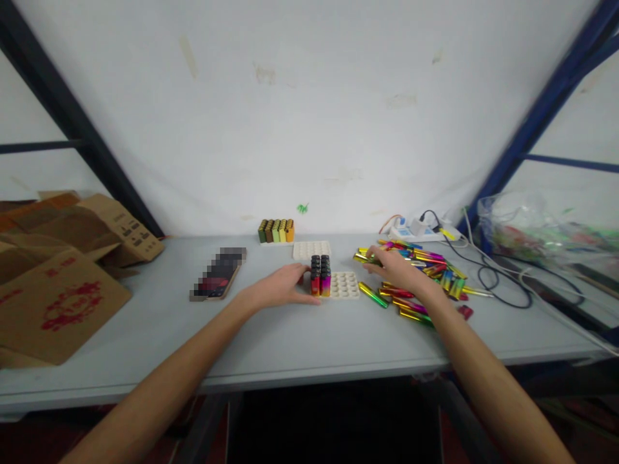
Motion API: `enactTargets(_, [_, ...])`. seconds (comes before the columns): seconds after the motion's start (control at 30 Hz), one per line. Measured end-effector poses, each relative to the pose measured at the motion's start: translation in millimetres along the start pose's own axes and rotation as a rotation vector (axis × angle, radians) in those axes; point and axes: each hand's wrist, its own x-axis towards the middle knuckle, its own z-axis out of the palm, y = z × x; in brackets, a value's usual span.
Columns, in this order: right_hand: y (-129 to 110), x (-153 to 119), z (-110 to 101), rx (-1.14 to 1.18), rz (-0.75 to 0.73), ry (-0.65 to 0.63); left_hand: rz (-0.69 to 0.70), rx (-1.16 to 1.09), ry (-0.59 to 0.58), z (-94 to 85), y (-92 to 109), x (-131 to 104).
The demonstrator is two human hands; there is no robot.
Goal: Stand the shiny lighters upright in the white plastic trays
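Near the middle of the table, a white tray with round holes (345,285) holds two rows of upright lighters (320,276), red and purple with black tops, at its left end. My left hand (285,285) is curled round that end, its thumb along the front and its fingers at the back. My right hand (388,265) is at the left side of a pile of shiny coloured lighters (432,261), its fingers closed on a gold-coloured lighter (362,258). A green and yellow lighter (373,295) lies between the tray and the pile.
Behind stand a second white tray (312,250) and a block of upright lighters (276,231). A phone (220,274) lies left of my left hand. Cardboard boxes (62,303) fill the far left. A power strip (423,231), cables (525,283) and plastic bags (527,225) are at right.
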Motion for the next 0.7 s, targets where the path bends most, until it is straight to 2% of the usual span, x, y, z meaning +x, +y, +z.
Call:
enactTargets(0.2, [-13.8, 3.9, -6.6, 0.028, 0.020, 0.191, -0.094, 0.027, -0.038, -18.0, 5.5, -7.1])
enactTargets(0.33, [-24.0, 3.6, -12.1, 0.169, 0.061, 0.298, -0.029, 0.006, -0.088, -29.2, 9.5, -11.8])
enactTargets(0.43, [-33.1, 2.5, -16.5, 0.272, 0.023, 0.386, 0.008, 0.056, -0.037, -41.7, 10.9, -14.9])
enactTargets(0.5, [-46.1, 2.5, -20.0, 0.325, -0.053, 0.449, 0.040, 0.086, 0.047, -51.7, 11.8, -13.3])
enactTargets(0.6, [-82.9, 6.6, -23.8, 0.332, -0.252, 0.480, -0.055, 0.263, 0.278, -62.4, 12.2, 0.0])
enactTargets(0.63, [-98.9, 9.3, -23.6, 0.326, -0.345, 0.474, -0.094, 0.322, 0.313, -63.7, 11.6, 7.3])
enactTargets(0.7, [-132.2, 16.6, -19.9, 0.294, -0.567, 0.422, -0.146, 0.370, 0.266, -62.3, 8.8, 23.9])
